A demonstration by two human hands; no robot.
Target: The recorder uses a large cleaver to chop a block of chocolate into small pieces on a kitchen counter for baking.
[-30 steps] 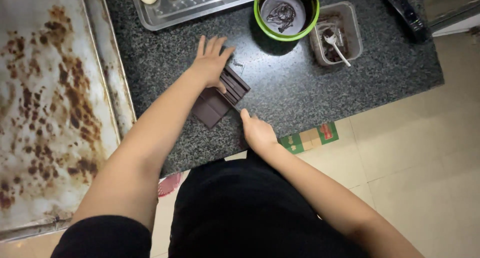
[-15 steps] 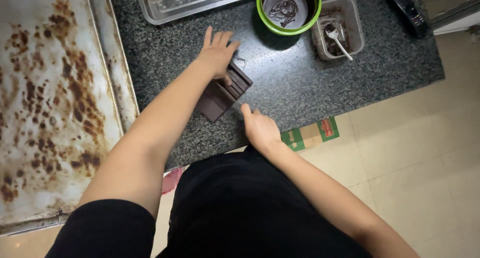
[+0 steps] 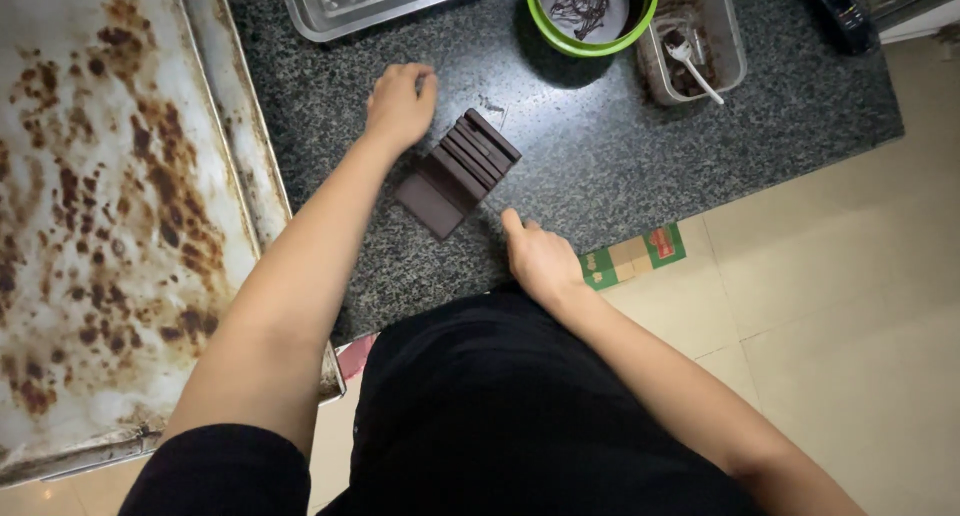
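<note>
I see a dark brown chocolate slab [image 3: 458, 173] lying flat and slantwise on the speckled dark tabletop [image 3: 600, 176], between both hands. My left hand [image 3: 398, 104] rests just beside its upper left edge, fingers curled loosely inward and holding nothing. My right hand [image 3: 540, 258] sits at the tabletop's near edge, just below the slab, fingers folded under, thumb pointing at it, apart from it. Farther back stand a green bowl [image 3: 590, 44] smeared with chocolate and a clear container [image 3: 735, 46] with a white spoon [image 3: 692, 64]. A rust-stained metal tray [image 3: 100, 226] lies to the left.
</note>
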